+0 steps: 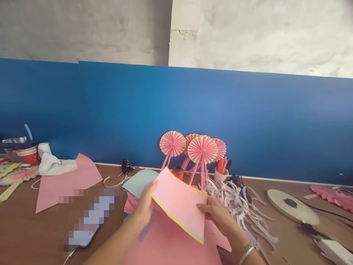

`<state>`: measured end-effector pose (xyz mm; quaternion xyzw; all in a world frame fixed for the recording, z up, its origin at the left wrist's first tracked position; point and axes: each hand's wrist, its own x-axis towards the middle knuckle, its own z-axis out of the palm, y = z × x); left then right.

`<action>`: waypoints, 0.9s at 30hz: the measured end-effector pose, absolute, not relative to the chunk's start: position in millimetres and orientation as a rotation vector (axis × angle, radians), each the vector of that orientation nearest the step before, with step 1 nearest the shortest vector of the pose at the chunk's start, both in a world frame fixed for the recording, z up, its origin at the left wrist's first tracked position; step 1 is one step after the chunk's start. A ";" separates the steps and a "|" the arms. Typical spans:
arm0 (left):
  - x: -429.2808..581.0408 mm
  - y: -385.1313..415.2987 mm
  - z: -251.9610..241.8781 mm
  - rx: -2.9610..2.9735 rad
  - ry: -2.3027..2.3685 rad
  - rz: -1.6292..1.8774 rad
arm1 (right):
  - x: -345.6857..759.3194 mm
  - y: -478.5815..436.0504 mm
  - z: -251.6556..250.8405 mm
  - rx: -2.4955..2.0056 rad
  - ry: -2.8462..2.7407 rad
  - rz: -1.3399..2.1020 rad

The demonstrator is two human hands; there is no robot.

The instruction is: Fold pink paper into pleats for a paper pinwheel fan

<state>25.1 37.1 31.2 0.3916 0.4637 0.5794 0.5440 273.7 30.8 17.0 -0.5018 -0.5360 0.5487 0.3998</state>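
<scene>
Left hand (145, 208) and right hand (217, 215) each pinch one side of the folded pink paper stack (179, 202), raised above the table (27, 228), paper fans (201, 151) at 12 o'clock.

Left hand (145, 207), right hand (218, 215): fingers (203, 208) pinched

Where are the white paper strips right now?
Head view: the white paper strips lie on the table right of centre, beside the right hand, between the white cup and the round white disc.
</scene>
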 end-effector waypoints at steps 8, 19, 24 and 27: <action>-49.4 57.0 24.9 1.428 1.438 1.182 | 266.5 18.8 16.3 -1.460 -1.877 1.486; -49.5 54.9 37.5 1.991 1.544 1.099 | 249.3 27.9 15.1 -1.673 -1.720 0.601; -22.1 29.1 94.2 1.790 1.254 1.442 | 244.3 28.1 12.5 -1.349 -1.527 0.769; -6.1 18.6 114.7 1.601 1.213 1.421 | 238.2 21.4 16.5 -1.251 -1.480 1.005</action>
